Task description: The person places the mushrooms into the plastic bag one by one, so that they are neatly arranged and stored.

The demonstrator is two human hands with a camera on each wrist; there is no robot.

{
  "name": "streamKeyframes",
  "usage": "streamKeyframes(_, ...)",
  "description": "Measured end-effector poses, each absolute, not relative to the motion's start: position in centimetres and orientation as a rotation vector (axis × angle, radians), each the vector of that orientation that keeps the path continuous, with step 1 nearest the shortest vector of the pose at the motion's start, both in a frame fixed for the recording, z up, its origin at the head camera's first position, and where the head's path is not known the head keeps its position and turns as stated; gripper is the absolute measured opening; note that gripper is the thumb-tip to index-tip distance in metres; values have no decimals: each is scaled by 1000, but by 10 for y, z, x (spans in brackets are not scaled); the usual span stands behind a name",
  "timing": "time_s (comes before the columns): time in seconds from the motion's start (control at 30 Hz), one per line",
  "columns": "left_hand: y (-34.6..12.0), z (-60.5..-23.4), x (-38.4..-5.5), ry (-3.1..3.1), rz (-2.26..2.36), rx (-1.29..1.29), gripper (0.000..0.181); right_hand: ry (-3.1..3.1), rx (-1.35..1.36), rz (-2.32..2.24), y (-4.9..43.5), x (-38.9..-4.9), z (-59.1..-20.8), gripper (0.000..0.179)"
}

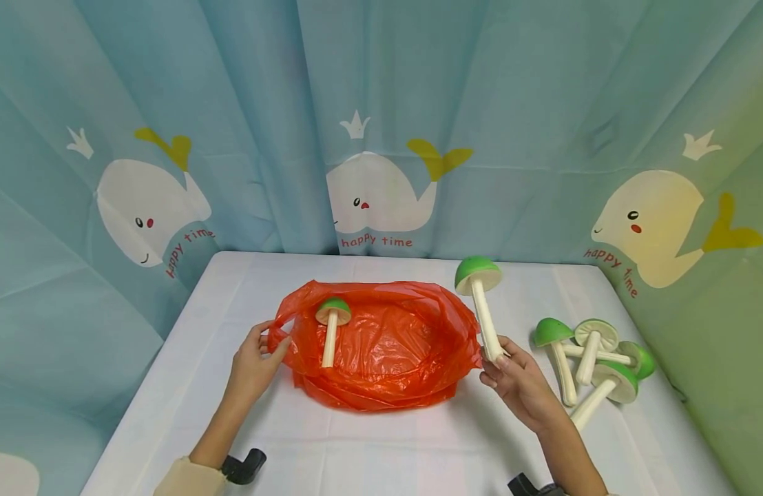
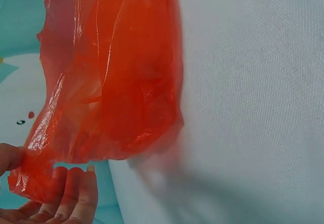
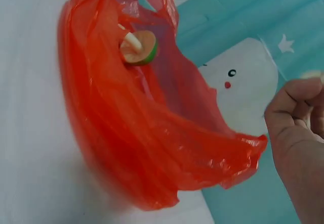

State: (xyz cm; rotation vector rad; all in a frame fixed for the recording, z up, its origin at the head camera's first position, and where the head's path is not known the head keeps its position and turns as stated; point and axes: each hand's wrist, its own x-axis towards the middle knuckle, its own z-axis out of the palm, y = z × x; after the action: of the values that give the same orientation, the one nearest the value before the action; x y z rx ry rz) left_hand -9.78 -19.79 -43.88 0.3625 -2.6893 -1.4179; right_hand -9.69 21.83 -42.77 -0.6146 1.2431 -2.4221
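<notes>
A red plastic bag point(image 1: 390, 344) lies with its mouth spread wide on the white table. My left hand point(image 1: 254, 365) grips the handle at the bag's left end, thumb on one side and fingers on the other. Inside the bag, near that end, is a green-capped toy mushroom point(image 1: 330, 341); its cap point(image 3: 144, 49) also shows in the right wrist view. My right hand point(image 1: 520, 386) pinches the stem bottom of another toy mushroom point(image 1: 485, 313), which stands cap up beside the bag's right end. In the right wrist view most of this mushroom is out of frame.
Several more green-capped toy mushrooms point(image 1: 595, 351) lie in a loose pile on the right side of the white table point(image 1: 369, 455). A blue curtain point(image 1: 518, 103) with printed whales hangs behind the table and along its sides.
</notes>
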Motion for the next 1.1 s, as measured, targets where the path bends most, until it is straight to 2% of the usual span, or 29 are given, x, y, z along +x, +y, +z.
streamKeyframes(0.57, -196, -437, -98, -2686, -1420, 366, 52, 1525, -465, -2003, 181, -101, -420, 13)
streamKeyframes(0.9, -196, -436, -101, -2688, -1419, 343, 52, 1489, -161, -1955, 139, -114, -424, 18)
streamKeyframes(1.1, -195, -436, -101, -2686, -1414, 335, 52, 1396, -27, -2049, 113, -122, -434, 14)
